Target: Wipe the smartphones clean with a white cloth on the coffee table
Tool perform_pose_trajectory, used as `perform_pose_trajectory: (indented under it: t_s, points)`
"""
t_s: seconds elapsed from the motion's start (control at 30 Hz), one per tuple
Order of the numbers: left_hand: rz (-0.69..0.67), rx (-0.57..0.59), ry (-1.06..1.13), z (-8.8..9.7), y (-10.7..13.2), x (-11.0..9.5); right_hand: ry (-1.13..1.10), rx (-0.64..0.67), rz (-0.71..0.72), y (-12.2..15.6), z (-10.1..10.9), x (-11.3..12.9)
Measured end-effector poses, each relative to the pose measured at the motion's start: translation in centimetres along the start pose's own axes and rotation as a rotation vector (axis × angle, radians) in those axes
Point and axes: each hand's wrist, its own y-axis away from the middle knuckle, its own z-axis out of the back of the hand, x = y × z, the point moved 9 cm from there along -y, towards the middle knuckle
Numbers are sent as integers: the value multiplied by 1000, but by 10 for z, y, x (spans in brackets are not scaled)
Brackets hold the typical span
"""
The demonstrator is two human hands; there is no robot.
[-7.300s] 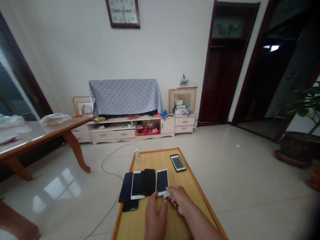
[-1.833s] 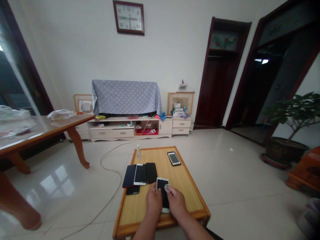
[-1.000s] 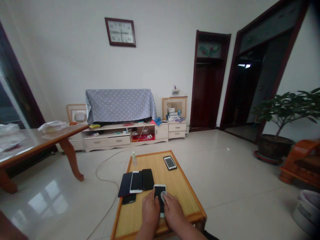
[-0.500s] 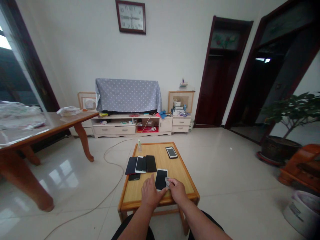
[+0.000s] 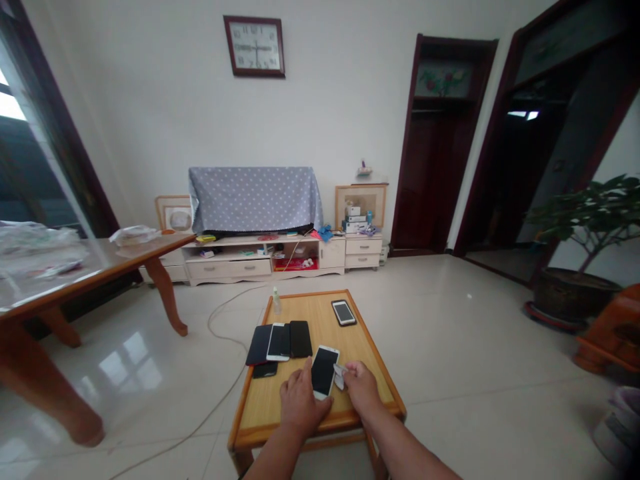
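A white smartphone [image 5: 325, 373] with a dark screen lies slightly turned near the front of the small wooden table [image 5: 320, 303]. My left hand [image 5: 300, 399] grips it, fingers along its left side and thumb at its lower edge. Between the fingertips of my right hand [image 5: 361, 387] is a crumpled whitish cloth [image 5: 340, 376], at the phone's right edge. To the left, another white phone [image 5: 279, 341] lies on an open dark phone case [image 5: 301, 339]. A small black phone-like item [image 5: 265, 370] is below them. A third white phone in a black case [image 5: 343, 312] rests at the far right.
A small clear bottle [image 5: 277, 301] stands at the table's far left corner. On the left is a larger wooden table [image 5: 165, 248] with plastic bags. A cable [image 5: 213, 393] runs across the floor. A low white cabinet [image 5: 230, 269] lines the wall; a potted plant [image 5: 575, 293] stands right.
The phone under my left hand has tilted, its top leaning to the right. My right hand and the cloth have shifted slightly right. The whole view has moved a little.
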Motion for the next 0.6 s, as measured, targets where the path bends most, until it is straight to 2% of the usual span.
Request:
perform_pose_trajectory:
  t_s: [0.1,0.27,0.47,0.6]
  points:
    - [-21,13,-27,5,-4,2,45,33,21,-12,-3,7]
    - [-13,-56,-98,10,-6,5,191,98,89,-31,-13,22]
    - [-12,-64,-139,-3,-13,11,408,65,182,-55,-17,35]
    - [-21,-55,-136,-9,-16,14,493,124,256,-58,-34,45]
